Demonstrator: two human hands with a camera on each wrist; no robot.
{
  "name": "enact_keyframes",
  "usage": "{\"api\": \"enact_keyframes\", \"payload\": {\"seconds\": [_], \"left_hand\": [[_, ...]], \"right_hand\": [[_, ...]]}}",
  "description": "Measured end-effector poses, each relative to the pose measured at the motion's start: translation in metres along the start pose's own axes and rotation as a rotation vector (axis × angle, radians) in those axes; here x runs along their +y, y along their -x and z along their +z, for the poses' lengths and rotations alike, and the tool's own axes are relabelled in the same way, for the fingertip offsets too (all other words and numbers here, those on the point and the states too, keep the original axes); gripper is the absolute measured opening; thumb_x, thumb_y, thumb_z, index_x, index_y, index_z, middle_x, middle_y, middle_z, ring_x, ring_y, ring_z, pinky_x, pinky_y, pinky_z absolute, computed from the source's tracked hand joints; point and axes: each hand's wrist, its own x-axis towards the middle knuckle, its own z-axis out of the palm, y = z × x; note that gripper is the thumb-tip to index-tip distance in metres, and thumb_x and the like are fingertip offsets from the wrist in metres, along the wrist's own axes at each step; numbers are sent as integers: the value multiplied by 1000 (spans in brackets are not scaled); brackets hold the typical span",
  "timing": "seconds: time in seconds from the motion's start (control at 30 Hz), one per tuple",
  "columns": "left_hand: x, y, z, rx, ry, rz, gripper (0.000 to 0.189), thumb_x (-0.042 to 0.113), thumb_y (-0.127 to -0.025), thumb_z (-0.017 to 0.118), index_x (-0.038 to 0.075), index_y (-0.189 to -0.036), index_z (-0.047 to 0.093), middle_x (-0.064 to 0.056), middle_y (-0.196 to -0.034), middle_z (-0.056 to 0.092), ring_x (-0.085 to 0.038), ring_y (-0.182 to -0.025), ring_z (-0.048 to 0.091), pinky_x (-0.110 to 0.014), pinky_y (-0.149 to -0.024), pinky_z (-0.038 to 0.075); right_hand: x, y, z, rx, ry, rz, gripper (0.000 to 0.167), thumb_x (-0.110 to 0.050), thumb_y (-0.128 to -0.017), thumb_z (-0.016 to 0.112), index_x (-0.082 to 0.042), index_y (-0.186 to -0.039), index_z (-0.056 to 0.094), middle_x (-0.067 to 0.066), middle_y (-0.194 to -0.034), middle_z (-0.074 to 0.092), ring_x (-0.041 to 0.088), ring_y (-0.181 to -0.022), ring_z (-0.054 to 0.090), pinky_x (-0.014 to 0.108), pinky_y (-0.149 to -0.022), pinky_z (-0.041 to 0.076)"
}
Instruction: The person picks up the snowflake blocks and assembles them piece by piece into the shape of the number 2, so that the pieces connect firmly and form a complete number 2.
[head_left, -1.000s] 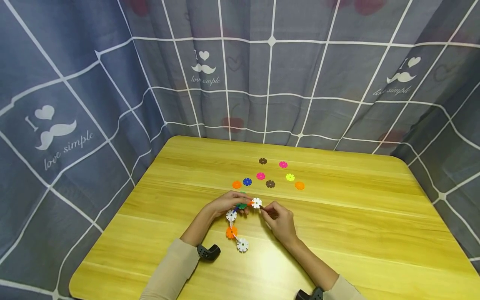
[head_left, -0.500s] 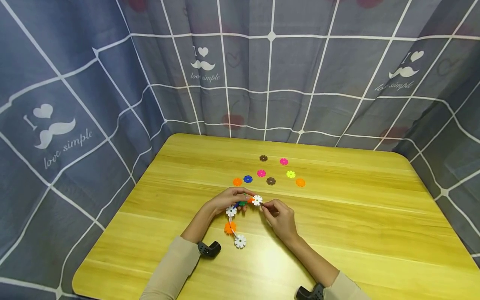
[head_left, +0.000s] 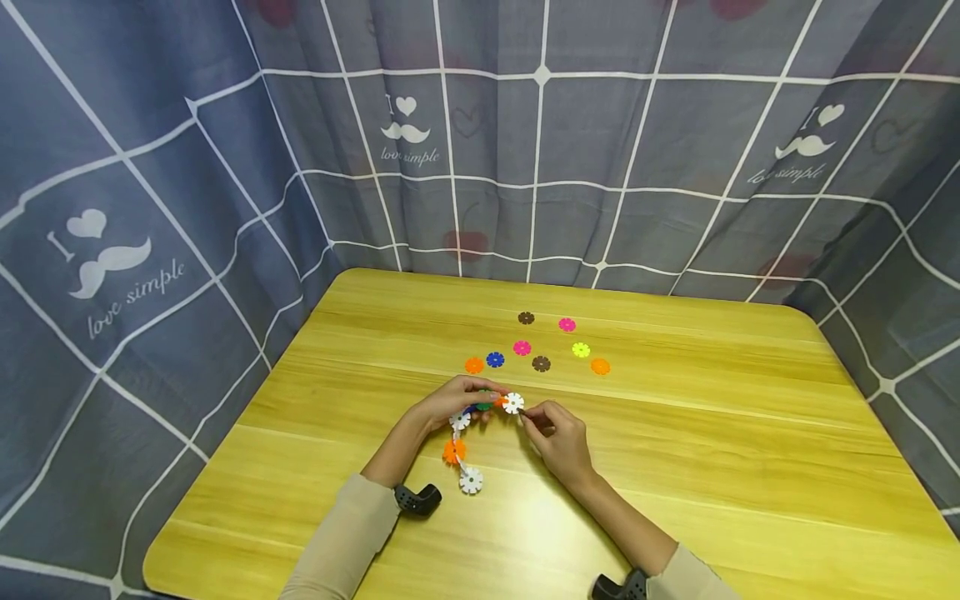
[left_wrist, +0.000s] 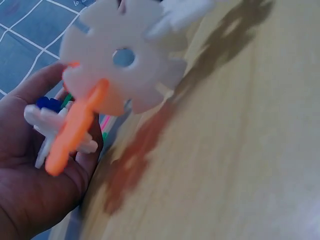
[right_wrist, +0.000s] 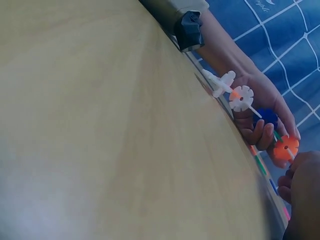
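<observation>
A curved chain of snowflake discs, slotted edge to edge, runs under my left hand [head_left: 452, 402], which grips it near the green disc [head_left: 485, 401]. In the left wrist view a white disc [left_wrist: 95, 55] and an orange disc [left_wrist: 77, 127] of the chain hang in front of the palm. The chain's lower end is a white disc [head_left: 471, 481] beyond an orange disc [head_left: 453, 452]. At the upper end is a white disc [head_left: 513, 403]. My right hand [head_left: 561, 440] pinches a dark snowflake disc [head_left: 522, 412], seen edge-on, right at that white disc's rim; the fingers hide most of it.
Several loose snowflake discs lie flat behind the hands, among them an orange disc [head_left: 474, 366], a blue disc [head_left: 495, 360], a pink disc [head_left: 522, 348] and a yellow disc [head_left: 581, 350]. The wooden table [head_left: 712, 417] backs onto a grey checked curtain [head_left: 495, 133].
The chain's lower end has swung a little to the left. Both hands stay nearly in place, the right still pinching the dark disc at the white one.
</observation>
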Motion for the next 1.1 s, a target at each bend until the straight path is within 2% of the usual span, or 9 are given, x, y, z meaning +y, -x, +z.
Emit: {"api": "enact_keyframes", "payload": {"seconds": [0.1, 0.2, 0.33, 0.4, 0.67, 0.8, 0.87, 0.97, 1.1], "left_hand": [[-1, 0, 0, -6, -32, 25, 33, 22, -92, 58, 2, -118, 62, -14, -78, 63, -15, -62, 54, -23, -56, 43], [-1, 0, 0, -20, -46, 42, 33, 20, -92, 57, 0, -117, 62, -13, -95, 67, -15, -67, 57, -22, -57, 44], [-3, 0, -1, -48, -48, 59, 32, 18, -93, 56, -4, -115, 62, -11, -118, 61, -14, -71, 60, -21, -57, 44], [-3, 0, -2, -55, -45, 60, 31, 16, -93, 56, -5, -115, 62, -11, -123, 58, -15, -71, 61, -21, -58, 44], [0, 1, -1, -67, -52, 74, 30, 12, -93, 56, -8, -114, 60, -15, -126, 55, -20, -78, 63, -25, -70, 49], [2, 1, 1, -61, -62, 83, 31, 14, -92, 56, -7, -115, 61, -14, -125, 56, -21, -81, 63, -24, -69, 48], [1, 1, 1, -59, -60, 84, 31, 14, -92, 56, -6, -115, 60, -15, -123, 57, -21, -80, 63, -23, -65, 46], [0, 1, 1, -59, -47, 78, 31, 14, -92, 56, -7, -115, 60, -15, -122, 57, -20, -82, 62, -23, -66, 46], [-2, 1, -1, -29, -37, 58, 31, 15, -92, 57, -5, -116, 60, -16, -113, 62, -18, -77, 62, -24, -64, 47]], "right_hand": [[-2, 0, 0, -4, 9, 1, 6, -2, -81, 69, -1, -81, 63, 6, -77, 66, 13, -62, 63, 17, -55, 51], [-3, 1, 1, -13, 39, -2, 7, 0, -80, 69, -1, -81, 62, 7, -78, 67, 13, -63, 63, 17, -56, 51], [-4, 2, 2, -16, 73, -8, 13, 7, -75, 71, -2, -80, 63, 7, -77, 67, 13, -63, 63, 16, -57, 51], [-5, 2, 3, -15, 76, -9, 15, 7, -74, 72, -2, -80, 63, 6, -77, 67, 12, -63, 64, 15, -57, 50], [-7, 3, 4, 6, 107, -49, 16, 9, -72, 73, -1, -79, 63, 6, -76, 67, 12, -62, 63, 14, -56, 49], [-6, 2, 4, 15, 130, -68, 17, 10, -72, 73, -1, -78, 62, 7, -76, 66, 12, -61, 63, 14, -55, 49], [-6, 2, 4, 20, 137, -81, 16, 9, -72, 73, 0, -78, 61, 9, -75, 66, 12, -61, 63, 14, -54, 49], [-7, 2, 4, 21, 139, -82, 14, 8, -74, 72, 0, -79, 61, 9, -76, 66, 13, -60, 63, 13, -54, 49], [-7, 1, 5, 16, 127, -67, 11, 5, -77, 71, 0, -80, 62, 8, -77, 66, 14, -63, 63, 14, -56, 50]]}}
